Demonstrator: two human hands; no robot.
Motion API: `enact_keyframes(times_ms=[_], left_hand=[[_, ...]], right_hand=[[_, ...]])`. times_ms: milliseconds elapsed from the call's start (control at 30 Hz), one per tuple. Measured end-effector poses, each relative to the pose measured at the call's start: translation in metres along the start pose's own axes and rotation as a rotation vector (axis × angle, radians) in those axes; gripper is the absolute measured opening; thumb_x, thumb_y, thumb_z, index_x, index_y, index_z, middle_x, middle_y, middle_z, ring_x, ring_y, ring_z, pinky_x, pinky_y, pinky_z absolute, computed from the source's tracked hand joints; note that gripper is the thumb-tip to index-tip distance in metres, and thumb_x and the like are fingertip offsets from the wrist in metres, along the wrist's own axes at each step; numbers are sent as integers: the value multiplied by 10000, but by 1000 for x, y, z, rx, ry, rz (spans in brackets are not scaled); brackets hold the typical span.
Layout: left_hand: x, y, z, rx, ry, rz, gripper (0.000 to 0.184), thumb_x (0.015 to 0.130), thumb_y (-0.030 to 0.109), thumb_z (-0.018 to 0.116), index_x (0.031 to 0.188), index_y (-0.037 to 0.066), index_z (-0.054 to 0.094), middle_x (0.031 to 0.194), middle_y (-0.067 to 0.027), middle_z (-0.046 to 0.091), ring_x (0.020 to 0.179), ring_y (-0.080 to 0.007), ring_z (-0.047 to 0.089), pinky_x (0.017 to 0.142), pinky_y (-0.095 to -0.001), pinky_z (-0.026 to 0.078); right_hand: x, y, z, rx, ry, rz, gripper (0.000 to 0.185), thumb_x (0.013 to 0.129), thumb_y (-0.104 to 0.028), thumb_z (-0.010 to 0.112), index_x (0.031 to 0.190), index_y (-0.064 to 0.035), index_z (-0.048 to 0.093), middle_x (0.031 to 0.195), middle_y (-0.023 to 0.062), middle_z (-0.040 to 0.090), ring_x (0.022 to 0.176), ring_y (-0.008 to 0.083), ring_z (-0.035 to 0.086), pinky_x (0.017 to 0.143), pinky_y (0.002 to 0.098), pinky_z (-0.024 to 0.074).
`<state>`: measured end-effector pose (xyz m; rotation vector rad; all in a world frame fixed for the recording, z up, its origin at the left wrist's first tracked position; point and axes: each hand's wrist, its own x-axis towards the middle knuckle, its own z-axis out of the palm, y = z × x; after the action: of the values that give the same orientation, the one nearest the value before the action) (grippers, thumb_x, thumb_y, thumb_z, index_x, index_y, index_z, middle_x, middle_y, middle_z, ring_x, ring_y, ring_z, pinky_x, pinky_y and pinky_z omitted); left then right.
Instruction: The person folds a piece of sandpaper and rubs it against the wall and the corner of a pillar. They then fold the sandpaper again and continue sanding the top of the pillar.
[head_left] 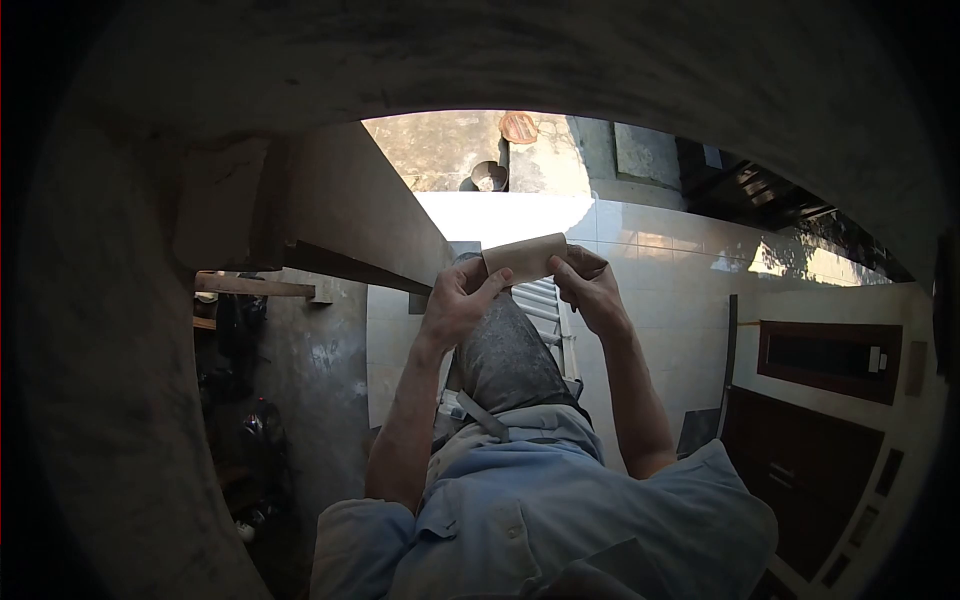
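Note:
A tan, stiff-looking sheet of sandpaper-like paper [524, 257] is stretched between my two hands, in front of my knees. My left hand [462, 295] pinches its left end, thumb on top. At the other end, my right hand [585, 288] grips it between thumb and fingers, and a darker brown flap sticks out past the knuckles. Under the sheet, my dusty grey trousers [505, 355] and the rungs of a light-coloured ladder [537, 308] show. The underside of the sheet is hidden.
Overhead curves a grey plastered ceiling [480, 60]; a beam-like edge [370, 200] juts in at left. Far below lie a tiled floor [650, 300], a bucket [489, 176] and a round reddish-brown object [518, 127]. A dark door [800, 475] stands right; dark bags [262, 420] lie left.

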<state>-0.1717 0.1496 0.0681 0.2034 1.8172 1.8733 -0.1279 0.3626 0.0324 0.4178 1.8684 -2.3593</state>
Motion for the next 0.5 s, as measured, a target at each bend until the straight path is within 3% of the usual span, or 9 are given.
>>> enact_keyframes(times_ms=[133,233,267,333,433,500], left_hand=[[2,16,-21,443,-164,-160,467,865,332,729,1157,-26,656,959,-101,706,863,-143,648,794,-294,508],[7,24,-20,792,-82,274,485,815,394,763,1075,-8,683,862,-95,699,795,-143,648,744,-304,513],[13,30,-18,811,-190,146,463,815,390,763,1046,-3,686,827,-85,689,768,-134,644,723,-300,515],[22,46,-9,835,-399,-114,420,816,383,763,987,6,692,756,-65,670,716,-117,638,680,-290,519],[24,37,-4,593,-352,-146,403,829,397,756,898,5,691,670,-41,629,623,-86,598,580,-262,477],[21,16,2,246,-317,-99,387,843,388,749,884,7,693,664,-43,626,598,-71,582,550,-251,460]], right_hand=[[-3,-8,-3,-171,-66,-83,271,901,-188,711,1079,12,672,795,31,656,652,63,559,585,219,464],[-4,-9,-3,-314,-175,-161,269,886,-128,714,1094,36,666,951,98,709,850,127,656,764,270,532],[-5,-14,-3,-335,-209,-126,282,883,-119,709,1113,39,662,988,110,711,908,147,660,811,287,529],[-4,-20,-1,-347,-237,-110,298,882,-116,704,1133,39,658,1022,121,714,958,162,664,848,302,526],[-2,-24,1,-321,-205,-146,301,886,-133,705,1133,34,662,1017,120,715,939,154,664,827,296,527],[-4,-28,3,-321,-191,-138,300,887,-143,706,1128,32,666,1021,122,715,934,156,666,824,296,526]])
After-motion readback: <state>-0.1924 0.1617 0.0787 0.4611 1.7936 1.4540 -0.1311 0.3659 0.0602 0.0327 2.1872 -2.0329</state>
